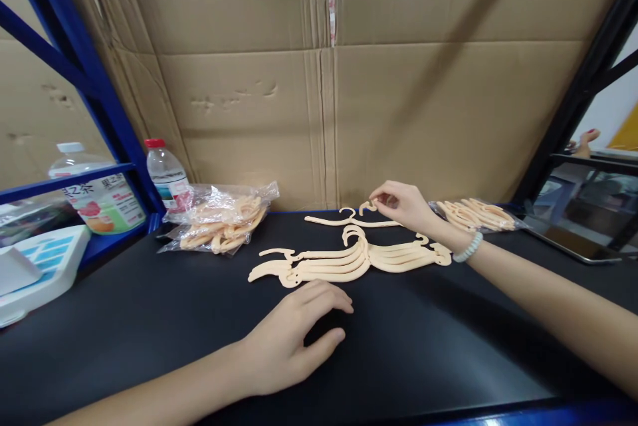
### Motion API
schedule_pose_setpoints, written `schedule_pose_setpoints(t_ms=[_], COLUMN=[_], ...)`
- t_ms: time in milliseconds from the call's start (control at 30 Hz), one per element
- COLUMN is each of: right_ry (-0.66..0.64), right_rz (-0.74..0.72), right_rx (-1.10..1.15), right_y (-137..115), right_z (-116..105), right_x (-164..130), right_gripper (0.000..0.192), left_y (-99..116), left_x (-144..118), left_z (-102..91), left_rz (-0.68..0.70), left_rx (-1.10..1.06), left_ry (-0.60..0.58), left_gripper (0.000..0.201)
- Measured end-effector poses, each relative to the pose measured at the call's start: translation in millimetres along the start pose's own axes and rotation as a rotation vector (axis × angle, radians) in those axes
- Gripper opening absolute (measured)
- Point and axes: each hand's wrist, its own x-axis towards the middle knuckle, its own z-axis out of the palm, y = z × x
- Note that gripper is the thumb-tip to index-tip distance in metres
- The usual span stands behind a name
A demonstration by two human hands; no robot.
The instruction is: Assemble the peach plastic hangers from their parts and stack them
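Cream plastic clothes hangers (333, 268) lie stacked in the middle of the black table, their hooks pointing away from me. Behind them rests a single hanger (326, 220), partly covered by my right hand (403, 205). Between the thumb and fingertips of that hand is a small curved cream hook piece (367, 207). My left hand (302, 333) hovers or rests just in front of the stack, thumb and fingers apart, with nothing in it. Around the right wrist is a pale beaded bracelet (468, 248).
Bagged cream hangers (224, 218) lie at the left, and another clear bag of hangers (476, 214) at the right. A red-capped bottle (167, 177) stands by the blue frame. Cardboard (249, 107) walls the back. A white-and-blue tray (44, 263) sits far left, a dark flat device (573, 243) far right.
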Motion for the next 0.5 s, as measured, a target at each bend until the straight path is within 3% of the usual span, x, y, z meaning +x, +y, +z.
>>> schedule_pose_setpoints(t_ms=[67, 167, 300, 500], right_ry=[0.116, 0.161, 0.039, -0.173], right_rz=[0.021, 0.066, 0.023, 0.0], right_rx=[0.239, 0.475, 0.633, 0.702], right_y=[-30, -73, -110, -131], right_z=[-6, -11, -6, 2], right_x=[-9, -27, -46, -53], right_gripper=[0.008, 0.005, 0.006, 0.01], left_y=[0, -3, -6, -3], left_x=[1, 5, 12, 14], left_z=[2.1, 6.0, 8.3, 2.7], left_rz=[-0.087, -0.22, -0.296, -0.362], left_rx=[-0.087, -0.335, -0.681, -0.734], left_ry=[0.06, 0.118, 0.198, 0.398], left_gripper=[0.023, 0.023, 0.031, 0.021])
